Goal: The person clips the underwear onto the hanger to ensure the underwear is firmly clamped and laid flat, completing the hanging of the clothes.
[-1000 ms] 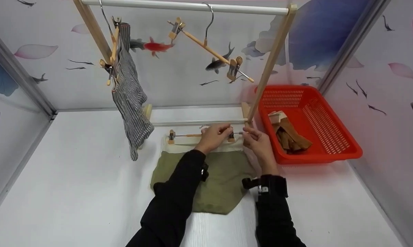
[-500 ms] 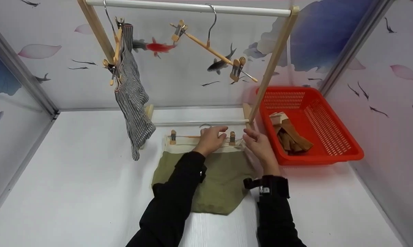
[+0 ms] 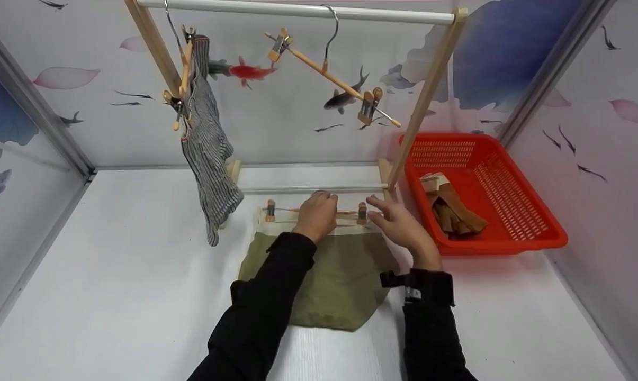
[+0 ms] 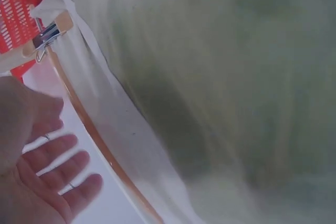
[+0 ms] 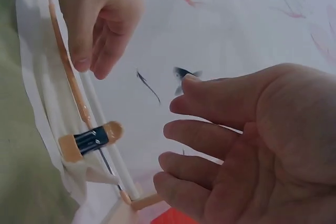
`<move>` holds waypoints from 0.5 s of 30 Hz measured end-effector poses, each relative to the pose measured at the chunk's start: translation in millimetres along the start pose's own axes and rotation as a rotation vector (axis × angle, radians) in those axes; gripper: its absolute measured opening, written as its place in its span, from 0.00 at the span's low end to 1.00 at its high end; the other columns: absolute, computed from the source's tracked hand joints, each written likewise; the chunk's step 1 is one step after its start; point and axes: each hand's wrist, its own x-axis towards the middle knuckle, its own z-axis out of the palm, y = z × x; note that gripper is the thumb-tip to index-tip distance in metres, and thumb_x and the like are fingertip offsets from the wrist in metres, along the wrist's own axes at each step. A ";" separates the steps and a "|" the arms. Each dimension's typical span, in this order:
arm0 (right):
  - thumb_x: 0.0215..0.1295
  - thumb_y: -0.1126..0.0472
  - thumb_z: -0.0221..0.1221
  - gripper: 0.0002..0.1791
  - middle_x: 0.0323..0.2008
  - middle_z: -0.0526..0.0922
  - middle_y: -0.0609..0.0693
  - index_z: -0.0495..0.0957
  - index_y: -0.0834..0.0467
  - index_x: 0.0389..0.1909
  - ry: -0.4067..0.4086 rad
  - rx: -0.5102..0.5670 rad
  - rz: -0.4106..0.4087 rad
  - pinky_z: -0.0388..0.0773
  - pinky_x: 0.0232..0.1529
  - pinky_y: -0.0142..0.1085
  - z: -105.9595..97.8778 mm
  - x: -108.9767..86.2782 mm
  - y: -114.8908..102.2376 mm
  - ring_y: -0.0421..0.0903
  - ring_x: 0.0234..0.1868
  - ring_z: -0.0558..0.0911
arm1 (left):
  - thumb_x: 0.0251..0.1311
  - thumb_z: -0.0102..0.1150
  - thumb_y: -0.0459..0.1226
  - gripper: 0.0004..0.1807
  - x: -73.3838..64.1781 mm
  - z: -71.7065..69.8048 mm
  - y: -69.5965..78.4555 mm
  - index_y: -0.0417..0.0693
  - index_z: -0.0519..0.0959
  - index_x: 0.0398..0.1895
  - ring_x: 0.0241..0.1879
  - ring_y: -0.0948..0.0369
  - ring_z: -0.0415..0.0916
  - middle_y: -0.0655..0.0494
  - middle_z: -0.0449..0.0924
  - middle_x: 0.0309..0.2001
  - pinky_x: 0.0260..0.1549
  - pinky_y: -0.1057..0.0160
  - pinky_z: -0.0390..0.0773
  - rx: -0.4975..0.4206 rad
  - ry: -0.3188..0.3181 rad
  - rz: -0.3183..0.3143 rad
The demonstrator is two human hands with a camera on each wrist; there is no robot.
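An olive-green garment [image 3: 345,280] with a cream waistband lies flat on the table. Along that band runs a wooden clip hanger [image 5: 67,74], its two clips biting the cloth near either end; the right clip [image 5: 90,141] shows its metal spring. My left hand [image 3: 317,216] is over the middle of the hanger, covering the hook in the head view. Its fingers [image 4: 68,166] are loosely bent, with bits of thin wire showing between them in the left wrist view. Just right of the right clip, my right hand [image 3: 401,225] hovers with spread, relaxed fingers and holds nothing.
A rack with a white top bar [image 3: 297,9] stands behind. On it hang a striped garment [image 3: 207,143] clipped to one hanger and a bare clip hanger [image 3: 324,74]. A red basket [image 3: 530,211] at the right contains brown cloth [image 3: 454,211].
My right hand has let go near the right end of the hanger and drawn slightly back. My left hand has moved left from the right clip to the hanger's middle.
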 end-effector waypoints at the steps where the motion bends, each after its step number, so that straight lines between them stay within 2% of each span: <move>1: 0.77 0.65 0.53 0.26 0.71 0.65 0.68 0.65 0.70 0.72 -0.016 -0.011 -0.018 0.61 0.70 0.56 2.3 1.4 0.4 0.63 0.73 0.63 | 0.69 0.60 0.32 0.12 -0.5 0.7 0.0 0.36 0.82 0.53 0.54 0.50 0.79 0.43 0.83 0.51 0.53 0.56 0.79 0.001 -0.017 -0.021; 4: 0.77 0.67 0.53 0.27 0.72 0.60 0.70 0.61 0.71 0.73 -0.054 -0.044 -0.031 0.57 0.72 0.55 11.2 6.5 5.8 0.62 0.75 0.59 | 0.67 0.62 0.32 0.12 -1.6 2.9 -0.4 0.34 0.82 0.50 0.49 0.50 0.80 0.43 0.83 0.46 0.49 0.55 0.81 0.006 -0.065 -0.064; 7: 0.77 0.67 0.52 0.29 0.74 0.55 0.70 0.58 0.71 0.74 -0.072 -0.052 -0.017 0.52 0.74 0.53 18.9 9.8 11.8 0.60 0.77 0.54 | 0.67 0.62 0.33 0.11 -2.1 5.4 -1.4 0.34 0.83 0.48 0.45 0.50 0.81 0.43 0.83 0.42 0.47 0.54 0.81 0.027 -0.104 -0.077; 11: 0.78 0.67 0.50 0.31 0.76 0.48 0.70 0.52 0.72 0.75 -0.091 -0.031 -0.013 0.48 0.75 0.51 24.8 12.7 18.0 0.59 0.78 0.50 | 0.68 0.62 0.33 0.11 -2.2 7.9 -2.1 0.34 0.83 0.48 0.44 0.49 0.82 0.43 0.84 0.42 0.48 0.54 0.80 0.078 -0.132 -0.081; 15: 0.78 0.66 0.50 0.32 0.77 0.47 0.68 0.50 0.71 0.76 -0.116 -0.020 0.013 0.48 0.75 0.51 30.0 16.3 24.2 0.57 0.78 0.49 | 0.70 0.60 0.32 0.14 -3.4 9.9 -2.2 0.32 0.81 0.53 0.47 0.49 0.81 0.42 0.84 0.44 0.50 0.53 0.78 0.091 -0.144 -0.098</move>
